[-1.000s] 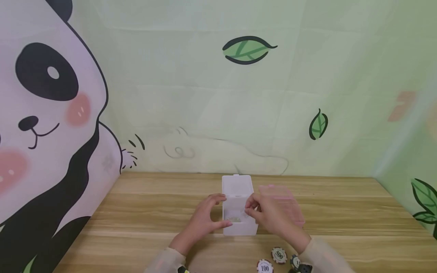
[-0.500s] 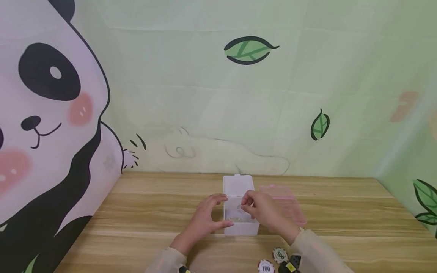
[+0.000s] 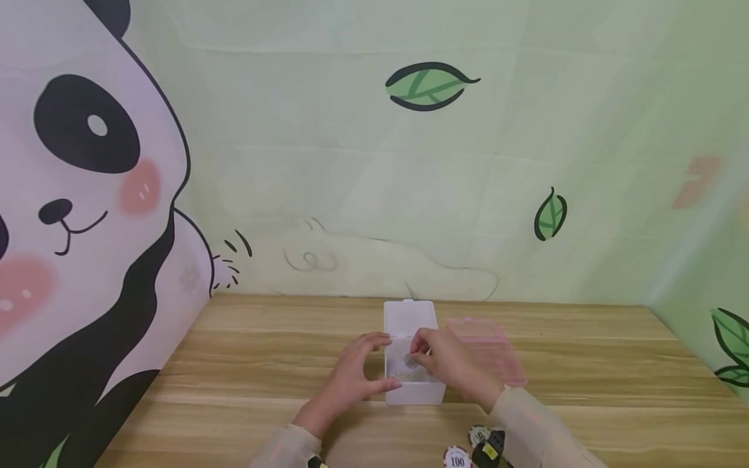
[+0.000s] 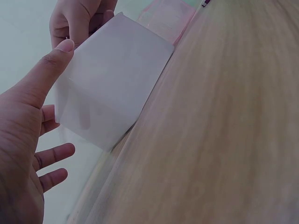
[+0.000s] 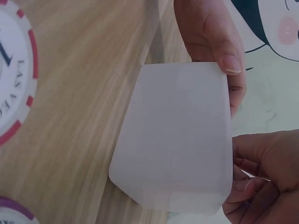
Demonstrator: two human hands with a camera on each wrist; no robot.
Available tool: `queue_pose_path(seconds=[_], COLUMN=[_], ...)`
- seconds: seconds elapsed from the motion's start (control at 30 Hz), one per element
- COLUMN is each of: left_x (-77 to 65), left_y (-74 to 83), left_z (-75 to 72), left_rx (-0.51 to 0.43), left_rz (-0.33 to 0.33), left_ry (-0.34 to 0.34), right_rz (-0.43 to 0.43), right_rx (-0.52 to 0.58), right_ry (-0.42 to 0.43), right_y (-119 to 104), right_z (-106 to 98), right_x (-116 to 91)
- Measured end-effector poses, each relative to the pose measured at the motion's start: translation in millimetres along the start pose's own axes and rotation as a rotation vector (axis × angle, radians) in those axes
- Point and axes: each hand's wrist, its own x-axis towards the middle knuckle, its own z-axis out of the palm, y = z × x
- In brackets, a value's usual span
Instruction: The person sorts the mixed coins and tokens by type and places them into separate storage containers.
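Okay, landmark is the white box (image 3: 415,394), on the wood-look table (image 3: 234,364) with its lid (image 3: 409,318) open at the far side. Left hand (image 3: 357,370) is at the box's left side, holding it in a wide grip: thumb on the near rim, fingertips at the far left corner, 2 lower fingers spread off the wall in the left wrist view. Right hand (image 3: 447,357) is over the box's right side, thumb and fingertips pinching a small clear round piece (image 3: 407,361) at the box's opening; piece is partly hidden by the fingers, material can't be told. Pale greenish bits (image 3: 404,377) show low inside the box, too small to identify. Translucent pink case (image 3: 497,354) lies just right of the box, partly behind the right hand. Nearer the person than the box: 1 red-and-white chip (image 3: 457,457) marked 100, plus 1 dark-edged chip (image 3: 477,434) just beside it, partly covered by the black wrist gear (image 3: 488,450). Right wrist view also catches a purple-edged chip (image 5: 14,212), cut off by the frame. Beyond the box hangs a green backdrop (image 3: 292,130) with leaf prints; big printed panda (image 3: 140,188) to the box's left.
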Motion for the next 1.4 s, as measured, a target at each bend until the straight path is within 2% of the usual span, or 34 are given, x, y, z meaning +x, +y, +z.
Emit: queue_pose_path(seconds=[0.33,0.87,1.1,1.4], left_x=[-0.8,-0.1,0.5,0.2], left_y=[-0.1,0.3,0.6,-0.9], left_z=[0.3,0.9,1.0,1.0], left_rx=[-0.006,-0.003,0.005,0.003], left_rz=[-0.004,0.004,0.004,0.008], left_ry=[0.0,-0.004,-0.001,0.005], right_rz=[-0.137,-0.196,-0.22,-0.2], right_rx=[-0.192,-0.283,-0.339,-0.35], right_ry=[0.035,-0.085,-0.07,-0.071], right_y=[2,1,-2,-2], right_z=[8,14,14,16], right_x=[9,11,11,11])
